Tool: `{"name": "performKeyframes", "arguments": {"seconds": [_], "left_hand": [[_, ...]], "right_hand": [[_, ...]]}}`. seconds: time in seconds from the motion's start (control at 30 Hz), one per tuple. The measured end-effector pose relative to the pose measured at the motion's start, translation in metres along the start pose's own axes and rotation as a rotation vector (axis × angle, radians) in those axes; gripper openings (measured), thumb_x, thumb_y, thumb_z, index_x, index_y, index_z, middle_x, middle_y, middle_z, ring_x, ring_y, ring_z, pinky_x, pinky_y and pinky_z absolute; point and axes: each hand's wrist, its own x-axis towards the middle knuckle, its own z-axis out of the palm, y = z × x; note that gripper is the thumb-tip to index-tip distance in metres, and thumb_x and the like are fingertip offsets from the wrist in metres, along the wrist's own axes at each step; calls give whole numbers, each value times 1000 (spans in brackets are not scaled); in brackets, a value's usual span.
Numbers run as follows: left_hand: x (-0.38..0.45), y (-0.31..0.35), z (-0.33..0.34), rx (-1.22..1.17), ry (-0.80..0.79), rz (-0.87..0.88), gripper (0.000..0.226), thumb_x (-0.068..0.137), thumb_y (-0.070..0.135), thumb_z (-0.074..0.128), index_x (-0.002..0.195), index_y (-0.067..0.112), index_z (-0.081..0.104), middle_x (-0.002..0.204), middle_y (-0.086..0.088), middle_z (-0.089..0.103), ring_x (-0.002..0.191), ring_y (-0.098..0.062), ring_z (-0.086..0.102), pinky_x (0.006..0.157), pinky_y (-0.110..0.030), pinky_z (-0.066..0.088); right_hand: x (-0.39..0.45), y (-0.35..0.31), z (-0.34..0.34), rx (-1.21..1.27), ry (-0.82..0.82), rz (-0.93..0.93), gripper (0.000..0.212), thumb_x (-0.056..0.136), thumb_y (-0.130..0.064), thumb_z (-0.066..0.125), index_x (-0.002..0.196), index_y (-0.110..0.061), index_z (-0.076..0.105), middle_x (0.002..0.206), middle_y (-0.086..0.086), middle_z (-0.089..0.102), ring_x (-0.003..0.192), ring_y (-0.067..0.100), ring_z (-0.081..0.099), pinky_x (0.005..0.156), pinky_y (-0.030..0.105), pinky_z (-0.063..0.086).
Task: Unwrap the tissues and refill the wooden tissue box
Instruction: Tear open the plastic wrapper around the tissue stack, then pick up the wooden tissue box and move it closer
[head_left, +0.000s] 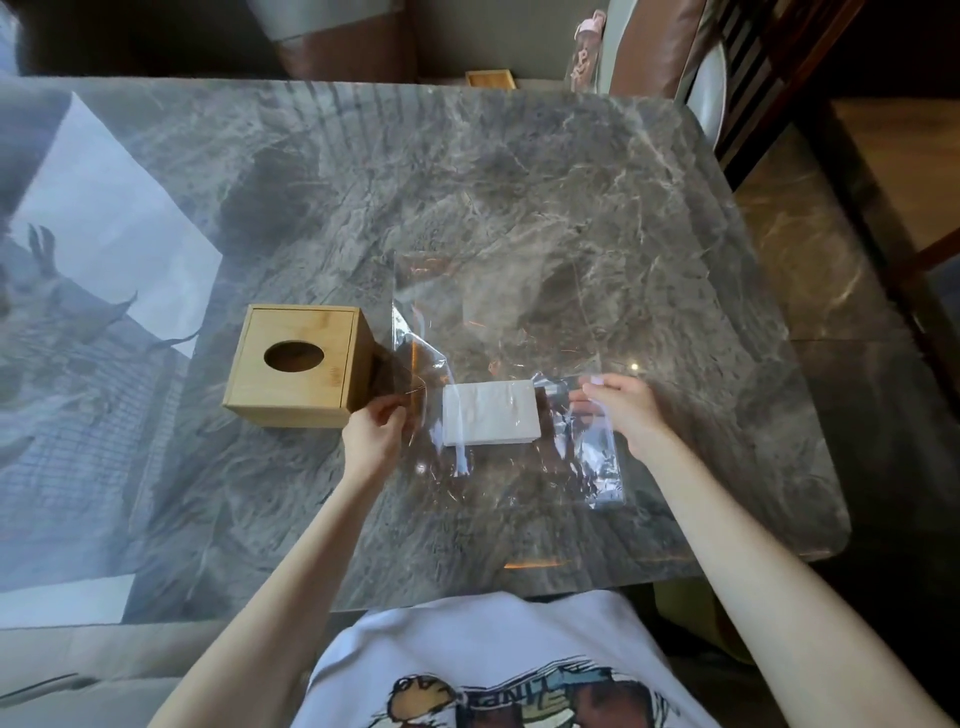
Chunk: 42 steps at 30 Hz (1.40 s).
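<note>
Tissue stack (489, 413) lies flat on the grey marble surface (571, 182), near edge, centred in front of the person. Clear plastic wrap (498, 312) is opened out around and beyond it, mostly flattened on the far side, so the stack looks largely freed. Left hand (371, 434) pinches the wrap's left edge between thumb and fingers, lifted slightly off the surface, just beside the stack. Right hand (621, 410) pinches the right flap, fingers curled over it, wrist low. Both forearms reach in from the near edge, angled inward. Holding the two sides apart likely keeps the film off the stack so it can be lifted clear. Wooden tissue box (298, 364) stands upright just left of the left hand, oval slot up, closed; within easy reach for the refill. Not yet refilled.
</note>
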Motion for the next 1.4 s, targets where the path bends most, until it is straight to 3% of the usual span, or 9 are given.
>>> {"name": "performKeyframes", "arguments": {"seconds": [0.1, 0.17, 0.27, 0.43, 0.6, 0.73, 0.9, 1.03, 1.4], "left_hand": [[-9, 10, -9, 200, -20, 89, 25, 86, 10, 52, 106, 5, 66, 98, -12, 71, 94, -30, 65, 84, -35, 51], [-16, 19, -16, 327, -71, 190, 16, 87, 10, 51, 91, 5, 66, 84, -6, 66, 87, -30, 63, 69, -31, 46], [-23, 35, -36, 410, -65, 377, 20, 89, 10, 52, 75, 2, 64, 73, -8, 63, 69, -22, 56, 55, -29, 43], [-13, 56, -81, 325, 82, 540, 19, 90, 9, 53, 96, -1, 67, 97, -18, 70, 87, -31, 66, 76, -36, 52], [14, 46, -120, 455, 174, 574, 29, 89, 17, 56, 114, 2, 61, 120, -14, 64, 104, -31, 61, 88, -33, 44], [37, 19, -147, 625, 19, 646, 61, 85, 46, 51, 131, 5, 49, 142, -14, 46, 134, -28, 39, 111, -34, 28], [62, -11, -166, 840, -158, 649, 122, 56, 89, 27, 147, 9, 11, 157, -8, 5, 143, -12, 0, 120, -36, 11], [67, -16, -169, 874, -180, 650, 117, 56, 76, 37, 147, 10, 5, 157, -8, -1, 143, -12, -4, 120, -37, 10], [63, -28, -161, 819, -83, 696, 104, 66, 71, 39, 144, 5, 22, 155, -12, 17, 143, -23, 18, 117, -34, 18]], "right_hand": [[1, -4, 4, -207, 140, -90, 23, 78, -7, 59, 94, 9, 63, 101, 29, 68, 78, 23, 55, 73, 31, 40], [-5, -13, 5, -382, 252, -166, 23, 80, -11, 59, 100, -1, 64, 97, 12, 68, 87, 23, 61, 75, 24, 39], [-18, -33, 12, -546, 271, -284, 22, 85, -15, 54, 105, -8, 62, 106, 10, 68, 97, 27, 62, 82, 30, 46], [-40, -71, 49, -858, 290, -503, 26, 87, -18, 50, 109, -8, 61, 116, 14, 63, 109, 32, 54, 87, 35, 42], [-57, -93, 105, -842, 70, -671, 30, 88, -17, 49, 115, -9, 58, 121, 12, 62, 110, 30, 55, 90, 36, 44], [-67, -95, 152, -833, -217, -766, 52, 85, -31, 57, 133, -14, 44, 140, 7, 48, 128, 24, 43, 104, 35, 35], [-67, -80, 195, -1049, -414, -792, 103, 75, -55, 63, 147, -16, 1, 159, 1, -2, 146, 17, -2, 117, 40, 6], [-60, -67, 209, -1222, -366, -813, 111, 74, -65, 56, 146, -13, -11, 157, 5, -16, 145, 18, -13, 117, 38, -1], [-55, -62, 201, -1261, -331, -911, 99, 80, -64, 48, 146, -15, -7, 158, 3, -10, 145, 15, -6, 116, 34, -4]]}}
